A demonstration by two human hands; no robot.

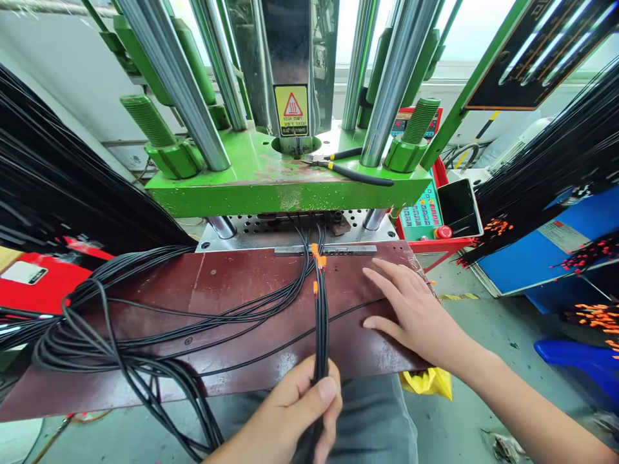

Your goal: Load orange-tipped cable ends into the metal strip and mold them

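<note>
My left hand (pixel 294 409) grips a small bundle of black cables (pixel 320 322) near the front edge of the dark red work board (pixel 232 283). Their orange-tipped ends (pixel 316 258) point up toward the green moulding machine (pixel 285 177). My right hand (pixel 416 309) lies flat and open on the right part of the board, fingers spread, holding nothing, beside a single black cable that runs under it. More black cables (pixel 120 341) loop in a loose coil over the left part of the board and run back into the machine's slot (pixel 309 225).
Thick sheaves of black cables hang at far left (pixel 58 187) and far right (pixel 556 167). Pliers (pixel 348 169) lie on the green plate. A red control box (pixel 425 216) stands at right, a blue bin (pixel 556 251) beyond it, a yellow bag (pixel 428 381) under the board.
</note>
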